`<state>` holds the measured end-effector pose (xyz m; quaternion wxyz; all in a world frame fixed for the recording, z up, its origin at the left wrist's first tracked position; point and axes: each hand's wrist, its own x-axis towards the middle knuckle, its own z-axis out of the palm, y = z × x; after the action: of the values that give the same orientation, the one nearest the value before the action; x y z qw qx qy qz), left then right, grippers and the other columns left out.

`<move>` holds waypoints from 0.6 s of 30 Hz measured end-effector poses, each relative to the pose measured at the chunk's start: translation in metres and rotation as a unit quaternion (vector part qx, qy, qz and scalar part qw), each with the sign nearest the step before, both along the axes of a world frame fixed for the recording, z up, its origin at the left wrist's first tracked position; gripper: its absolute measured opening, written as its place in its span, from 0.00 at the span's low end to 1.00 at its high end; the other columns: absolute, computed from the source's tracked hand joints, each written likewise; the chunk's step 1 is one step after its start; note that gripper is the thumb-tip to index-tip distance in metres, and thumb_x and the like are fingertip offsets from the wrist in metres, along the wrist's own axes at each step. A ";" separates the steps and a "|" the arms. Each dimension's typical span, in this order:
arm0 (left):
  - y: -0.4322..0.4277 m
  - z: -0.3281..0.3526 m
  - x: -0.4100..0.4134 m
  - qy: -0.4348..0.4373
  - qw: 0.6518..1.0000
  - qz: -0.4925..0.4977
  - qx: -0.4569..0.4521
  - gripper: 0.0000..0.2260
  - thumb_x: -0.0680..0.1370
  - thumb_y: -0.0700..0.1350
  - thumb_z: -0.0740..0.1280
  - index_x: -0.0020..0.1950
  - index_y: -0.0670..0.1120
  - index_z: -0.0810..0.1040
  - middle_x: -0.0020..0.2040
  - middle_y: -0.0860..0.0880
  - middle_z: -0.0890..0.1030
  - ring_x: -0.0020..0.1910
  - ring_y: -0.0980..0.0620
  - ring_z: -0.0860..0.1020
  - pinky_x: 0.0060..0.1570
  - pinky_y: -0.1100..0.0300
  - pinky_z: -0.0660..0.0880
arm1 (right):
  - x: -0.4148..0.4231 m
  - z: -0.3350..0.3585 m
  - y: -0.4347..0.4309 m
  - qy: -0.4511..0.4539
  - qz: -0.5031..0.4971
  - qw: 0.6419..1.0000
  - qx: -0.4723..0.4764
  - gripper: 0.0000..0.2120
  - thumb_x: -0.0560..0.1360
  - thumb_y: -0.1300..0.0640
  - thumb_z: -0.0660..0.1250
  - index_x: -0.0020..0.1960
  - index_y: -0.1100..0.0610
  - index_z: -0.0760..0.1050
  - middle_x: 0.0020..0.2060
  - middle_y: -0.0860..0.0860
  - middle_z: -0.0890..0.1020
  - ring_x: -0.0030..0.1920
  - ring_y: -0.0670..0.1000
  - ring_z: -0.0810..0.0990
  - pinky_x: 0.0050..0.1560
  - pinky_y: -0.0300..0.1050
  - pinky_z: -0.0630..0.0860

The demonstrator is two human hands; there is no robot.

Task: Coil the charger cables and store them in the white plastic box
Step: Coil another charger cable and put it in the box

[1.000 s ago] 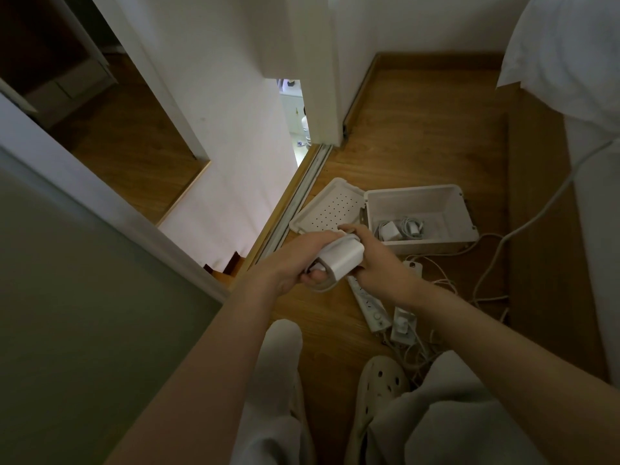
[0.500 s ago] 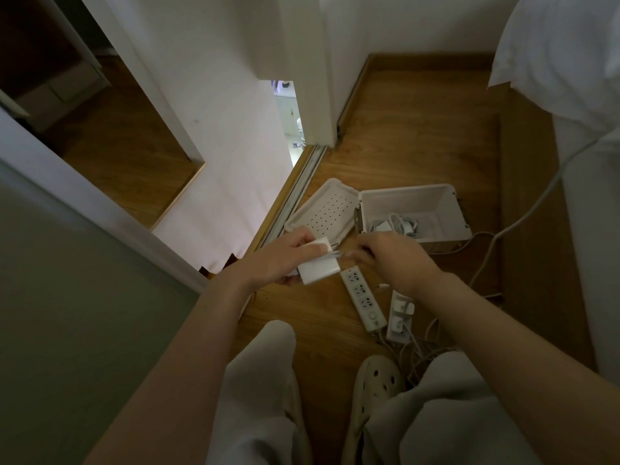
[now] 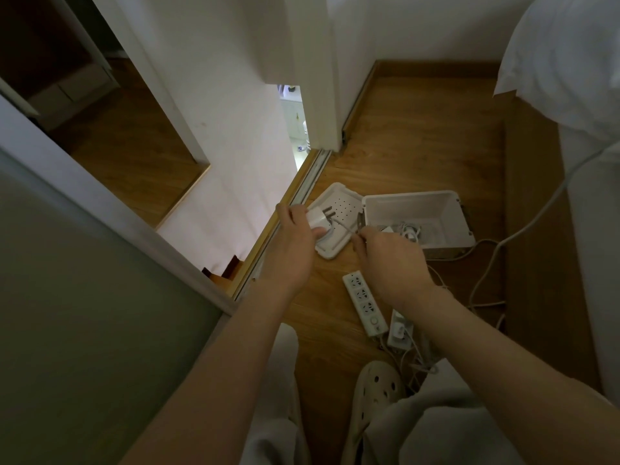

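Head view, change: the left hand [image 3: 293, 243] and the right hand [image 3: 391, 260], close together on the charger adapter [image 3: 317, 218] a second ago, are now apart, with a thin cable [image 3: 344, 226] stretched between them above the lid [image 3: 339, 204].
Left hand: fingers curled round the adapter, prongs pointing up and away.
Right hand: fingertips pinch the cable, just beside the box's near-left corner.
Meaning: the lead is probably being pulled straight for winding. No coil shows on it yet, so storing it is still ahead.
White plastic box [image 3: 446, 209]: open on the floor, holding one coiled charger [image 3: 407, 229] against its near wall.
Lid: perforated, lying open against the box's left side with nothing resting in it.
Floor: a power strip [image 3: 365, 302] lies near the right wrist, with a second strip [image 3: 399, 328] just beside it. Loose cables [image 3: 486, 263] trail from the box's right corner, not yet stored.
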<state>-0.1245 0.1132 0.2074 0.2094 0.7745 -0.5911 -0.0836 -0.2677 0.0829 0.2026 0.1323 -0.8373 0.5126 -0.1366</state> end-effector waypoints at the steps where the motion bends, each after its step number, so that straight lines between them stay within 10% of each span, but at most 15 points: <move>1: -0.001 -0.002 -0.001 0.026 0.999 0.019 -0.010 0.16 0.80 0.46 0.60 0.65 0.43 0.61 0.63 0.45 0.62 0.52 0.55 0.71 0.42 0.68 0.71 | 0.002 0.001 0.005 -0.006 0.003 1.000 0.000 0.16 0.82 0.49 0.49 0.51 0.55 0.73 0.36 0.49 0.76 0.34 0.49 0.75 0.37 0.43 0.72; 7: -0.013 -0.003 -0.011 0.349 0.917 0.179 -0.075 0.11 0.81 0.45 0.60 0.57 0.49 0.58 0.59 0.47 0.64 0.55 0.51 0.73 0.26 0.72 0.73 | 0.016 -0.004 0.032 0.009 0.047 0.997 0.052 0.13 0.83 0.53 0.50 0.54 0.56 0.71 0.40 0.51 0.78 0.37 0.51 0.77 0.37 0.43 0.73; 10: -0.017 0.007 -0.016 0.478 0.843 0.237 -0.077 0.11 0.82 0.47 0.58 0.58 0.47 0.57 0.52 0.45 0.70 0.42 0.53 0.76 0.24 0.71 0.74 | 0.021 -0.010 0.040 -0.075 0.073 0.990 0.090 0.11 0.82 0.55 0.52 0.56 0.55 0.72 0.46 0.50 0.79 0.39 0.48 0.76 0.36 0.38 0.69; 13: -0.016 0.017 -0.023 0.680 0.693 0.230 -0.057 0.13 0.82 0.51 0.57 0.59 0.43 0.65 0.42 0.43 0.75 0.29 0.53 0.80 0.31 0.59 0.80 | 0.020 -0.014 0.037 -0.116 0.087 0.984 0.099 0.10 0.82 0.56 0.53 0.55 0.54 0.72 0.42 0.49 0.79 0.37 0.47 0.76 0.38 0.41 0.71; 16: -0.013 0.024 -0.019 0.833 0.516 0.183 -0.075 0.14 0.82 0.49 0.58 0.55 0.38 0.71 0.43 0.39 0.76 0.37 0.47 0.79 0.29 0.57 0.80 | 0.018 -0.013 0.026 -0.138 0.111 0.979 0.102 0.12 0.82 0.53 0.52 0.51 0.54 0.73 0.38 0.48 0.76 0.36 0.46 0.73 0.40 0.38 0.66; 18: -0.011 0.029 -0.015 0.865 0.469 0.159 -0.081 0.12 0.82 0.47 0.58 0.52 0.38 0.73 0.45 0.39 0.75 0.44 0.46 0.76 0.31 0.57 0.80 | 0.013 -0.011 0.017 -0.140 0.131 0.976 0.107 0.15 0.82 0.50 0.51 0.46 0.54 0.75 0.36 0.47 0.76 0.34 0.44 0.72 0.37 0.36 0.63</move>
<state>-0.1394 0.1018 0.2366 0.6859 0.3676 0.0203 -0.6277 -0.2552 0.0996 0.1918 0.3085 -0.8506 0.3870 -0.1779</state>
